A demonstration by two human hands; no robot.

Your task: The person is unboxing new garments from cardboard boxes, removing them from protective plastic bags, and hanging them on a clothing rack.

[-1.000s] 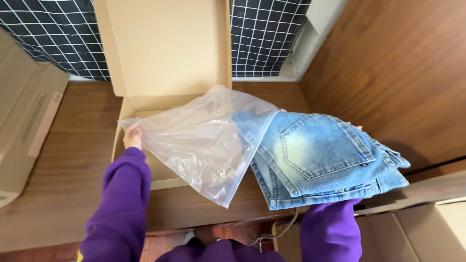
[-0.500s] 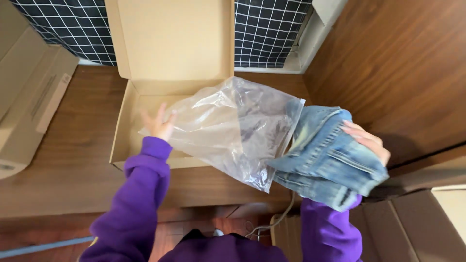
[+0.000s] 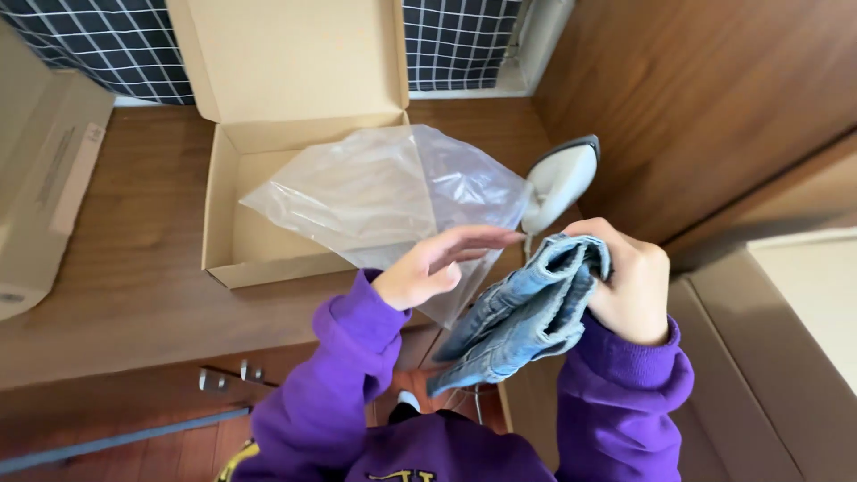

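My right hand (image 3: 629,281) grips a folded pair of light blue jeans (image 3: 522,312), held on edge in front of my chest. My left hand (image 3: 437,263) is open, fingers stretched toward the top edge of the jeans, and it lies against the lower edge of a clear plastic bag (image 3: 388,192). The bag is spread over the open cardboard box (image 3: 219,223) on the wooden table (image 3: 125,295). Both arms wear purple sleeves.
The box lid (image 3: 295,54) stands up at the back against a dark checked curtain (image 3: 80,45). Another cardboard box (image 3: 40,178) lies at the far left. A white and grey device (image 3: 558,178) rests by the wooden wall (image 3: 696,107). A pale box (image 3: 812,295) sits at the right.
My left hand left the bag's far-left edge and came across to the jeans. My right hand turned the jeans from flat to on edge and drew them closer to my body.
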